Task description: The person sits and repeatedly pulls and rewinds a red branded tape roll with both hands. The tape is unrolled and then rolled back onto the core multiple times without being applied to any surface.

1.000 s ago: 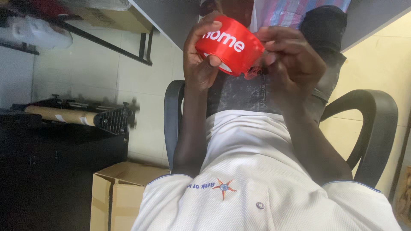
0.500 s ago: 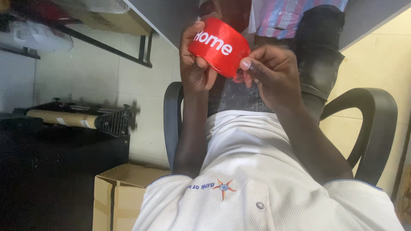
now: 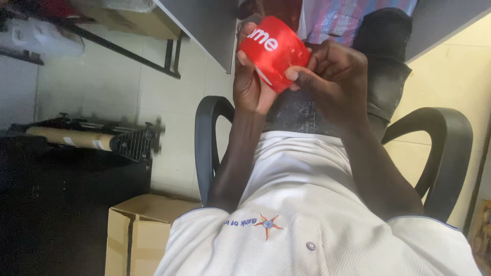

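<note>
A red roll of tape (image 3: pixel 273 51) with white lettering is held up over my lap, in front of my white shirt. My left hand (image 3: pixel 250 84) grips it from the left, thumb along its side and fingertips over its far rim. My right hand (image 3: pixel 335 76) closes on it from the right, with fingertips pressed on the roll's lower edge. A loose strip of tape is not visible.
I sit in a black chair with armrests at left (image 3: pixel 207 143) and right (image 3: pixel 440 148). A cardboard box (image 3: pixel 135 235) stands on the tiled floor at lower left. A grey desk (image 3: pixel 204 25) is ahead, with striped cloth (image 3: pixel 358 15) beyond it. A dark rack with a brown roll (image 3: pixel 71 138) is at left.
The roll has turned in my hands so less of its lettering shows. My right hand's fingers have shifted down onto its lower edge.
</note>
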